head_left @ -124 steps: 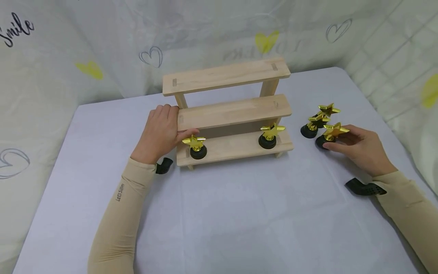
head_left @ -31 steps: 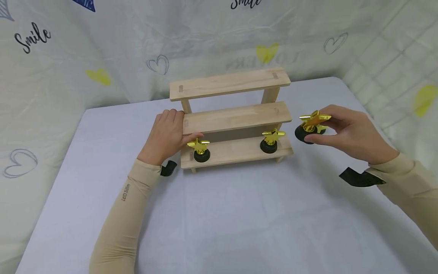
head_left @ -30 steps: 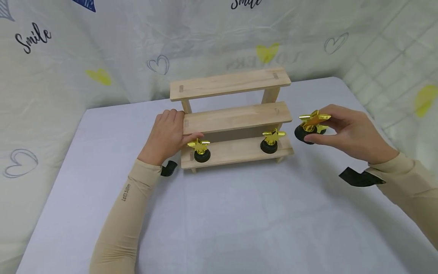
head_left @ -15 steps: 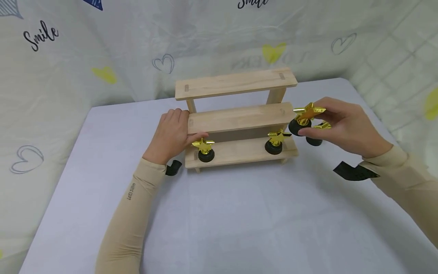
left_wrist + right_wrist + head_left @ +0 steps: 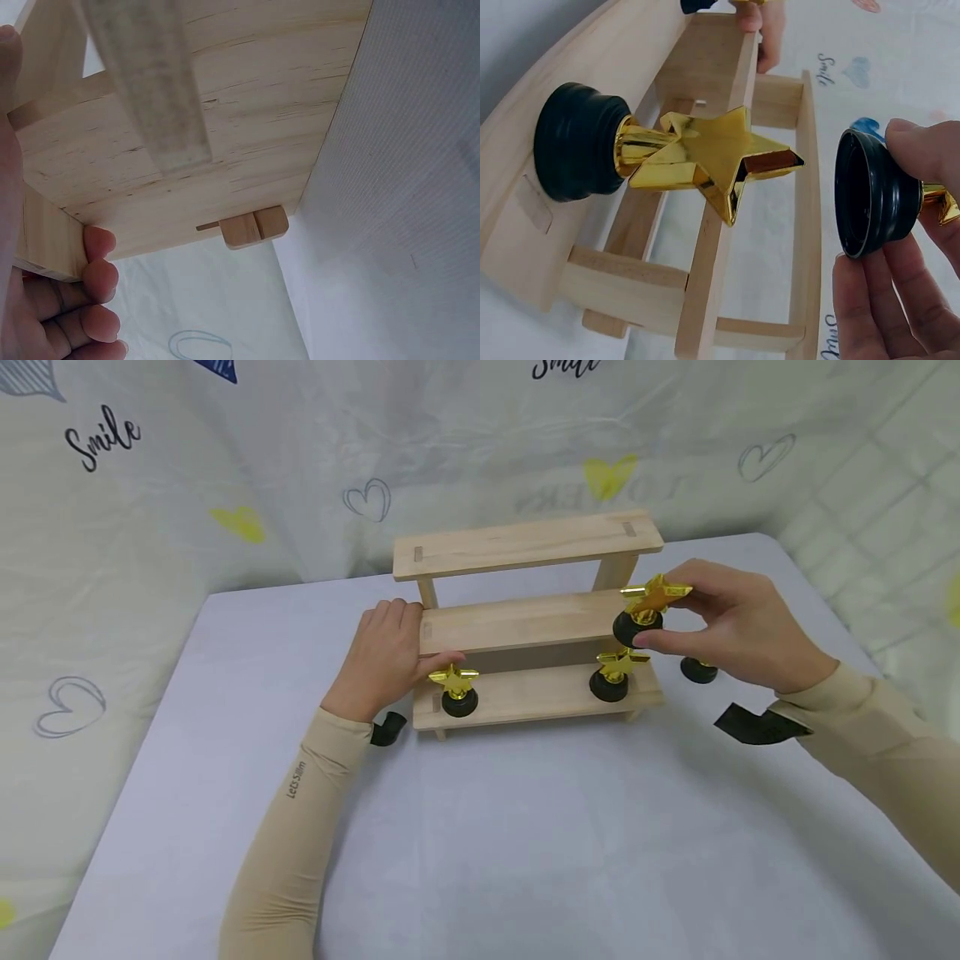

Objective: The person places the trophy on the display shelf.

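Note:
A three-tier wooden shelf (image 5: pixel 517 622) stands on the table. My left hand (image 5: pixel 378 660) grips the left end of its middle tier; in the left wrist view fingertips (image 5: pixel 101 281) curl round the wood. My right hand (image 5: pixel 738 622) pinches a gold star trophy (image 5: pixel 655 597) with a black base, held in the air over the middle tier's right end. The right wrist view shows the hollow underside of that trophy's base (image 5: pixel 885 199). On the bottom tier stand two like trophies: a left one (image 5: pixel 453 683) beside my left thumb and a right one (image 5: pixel 619 667).
On the table right of the shelf, a black trophy base (image 5: pixel 699 671) shows below my right hand, which hides the rest. A white cloth covers the table (image 5: pixel 525 827). A printed curtain (image 5: pixel 480 435) hangs behind the shelf.
My right hand has lifted a trophy from the group on the right and carried it left to the middle tier. My left hand keeps its grip on the shelf. The head view has shifted slightly.

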A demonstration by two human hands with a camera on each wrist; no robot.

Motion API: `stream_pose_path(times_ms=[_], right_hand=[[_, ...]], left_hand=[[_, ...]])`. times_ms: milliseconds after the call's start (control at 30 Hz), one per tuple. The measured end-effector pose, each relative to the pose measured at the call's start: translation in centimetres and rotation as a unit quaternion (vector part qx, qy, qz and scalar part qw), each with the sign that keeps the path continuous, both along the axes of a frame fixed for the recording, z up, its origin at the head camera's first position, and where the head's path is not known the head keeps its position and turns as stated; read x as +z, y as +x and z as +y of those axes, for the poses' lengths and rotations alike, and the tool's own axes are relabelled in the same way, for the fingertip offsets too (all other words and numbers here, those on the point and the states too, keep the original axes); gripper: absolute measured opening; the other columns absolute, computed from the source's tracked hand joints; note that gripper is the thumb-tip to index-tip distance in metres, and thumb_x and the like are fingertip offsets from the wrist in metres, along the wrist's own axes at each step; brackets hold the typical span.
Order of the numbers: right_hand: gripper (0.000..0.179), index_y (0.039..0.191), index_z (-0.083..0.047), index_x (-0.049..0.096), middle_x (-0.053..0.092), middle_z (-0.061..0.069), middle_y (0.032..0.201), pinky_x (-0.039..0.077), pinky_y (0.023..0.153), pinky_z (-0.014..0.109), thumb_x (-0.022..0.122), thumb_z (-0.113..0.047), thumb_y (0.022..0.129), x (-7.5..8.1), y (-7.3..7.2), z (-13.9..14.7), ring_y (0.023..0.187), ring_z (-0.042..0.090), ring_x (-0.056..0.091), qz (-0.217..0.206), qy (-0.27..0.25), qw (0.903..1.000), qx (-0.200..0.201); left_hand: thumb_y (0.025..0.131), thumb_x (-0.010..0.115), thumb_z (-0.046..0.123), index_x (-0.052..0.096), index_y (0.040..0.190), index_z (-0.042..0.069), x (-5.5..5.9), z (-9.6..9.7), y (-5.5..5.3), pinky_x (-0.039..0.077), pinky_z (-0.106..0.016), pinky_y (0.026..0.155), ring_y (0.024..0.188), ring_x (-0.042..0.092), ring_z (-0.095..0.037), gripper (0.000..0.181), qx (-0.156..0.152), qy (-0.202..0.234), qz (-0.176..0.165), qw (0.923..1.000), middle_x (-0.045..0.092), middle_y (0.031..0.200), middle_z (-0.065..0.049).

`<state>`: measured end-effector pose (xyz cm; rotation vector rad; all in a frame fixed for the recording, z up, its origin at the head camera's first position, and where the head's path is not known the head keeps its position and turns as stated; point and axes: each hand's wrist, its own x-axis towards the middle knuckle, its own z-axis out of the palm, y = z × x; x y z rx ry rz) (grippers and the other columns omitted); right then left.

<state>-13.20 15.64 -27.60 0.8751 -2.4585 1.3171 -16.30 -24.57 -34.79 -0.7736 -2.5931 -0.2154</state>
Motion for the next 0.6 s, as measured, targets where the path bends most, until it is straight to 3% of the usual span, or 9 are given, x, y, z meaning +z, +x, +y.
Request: stream_pose_path(times_ms=[100, 333, 600], right_hand=[[0.047, 0.102, 0.002, 0.070, 0.070, -0.010, 0.098, 0.053, 0.092, 0.009, 0.087, 0.021, 0.063, 0.1, -0.3, -0.5, 0.091, 0.002, 0.066, 0.001, -0.005, 1.0000, 0.008], [0.042, 0.102, 0.005, 0.071, 0.072, -0.006, 0.098, 0.054, 0.092, 0.013, 0.086, 0.020, 0.066, -0.1, -0.8, -2.4, 0.093, 0.006, 0.067, -0.028, -0.057, 0.9972, 0.039], [0.042, 0.107, -0.003, 0.072, 0.070, -0.003, 0.104, 0.054, 0.094, 0.012, 0.088, 0.012, 0.071, 0.5, -1.4, -4.1, 0.098, 0.007, 0.067, -0.036, -0.031, 0.9980, 0.040]], left_hand=[[0.089, 0.020, 0.088, 0.058, 0.102, -0.004, -0.1, 0.1, 0.1, 0.043, -0.043, 0.071, 0.079, 0.052, -0.032, 0.100, 0.002, 0.000, 0.001, 1.0000, 0.057, 0.086, -0.017], [0.090, 0.022, 0.087, 0.057, 0.100, -0.004, 0.1, 0.0, 0.2, 0.042, -0.042, 0.068, 0.076, 0.050, -0.031, 0.097, -0.001, -0.001, 0.015, 0.9999, 0.054, 0.082, -0.015], [0.089, 0.021, 0.087, 0.059, 0.106, -0.005, 0.4, 0.0, 0.6, 0.045, -0.044, 0.071, 0.080, 0.054, -0.034, 0.101, 0.005, 0.000, 0.007, 1.0000, 0.059, 0.088, -0.018]])
